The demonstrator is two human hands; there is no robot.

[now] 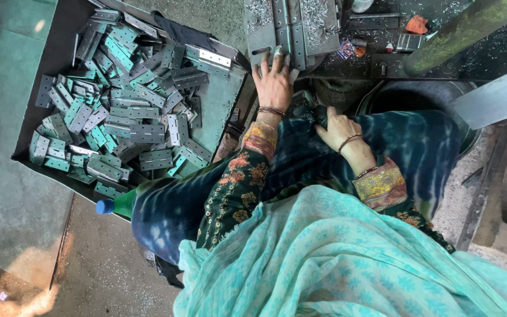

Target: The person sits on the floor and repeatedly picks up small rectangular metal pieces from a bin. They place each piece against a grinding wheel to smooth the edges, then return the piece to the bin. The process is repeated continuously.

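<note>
My left hand [273, 82] reaches forward onto the edge of a metal machine bed [291, 26] covered in shavings, its fingertips on a grey metal hinge plate [283, 56]. My right hand [337, 127] rests on my lap, its fingers curled into the dark blue tie-dyed cloth [418, 147] over my knee. Both wrists carry bangles, and the sleeves are dark green with floral embroidery. A pale turquoise scarf [335, 258] covers the lower view.
A dark tray [218, 105] at left holds several loose grey and teal-tinted hinges [118, 111]. A green bottle with a blue cap [115, 205] lies by my left knee. A green pipe [465, 29] and a metal bar [494, 97] stand at right.
</note>
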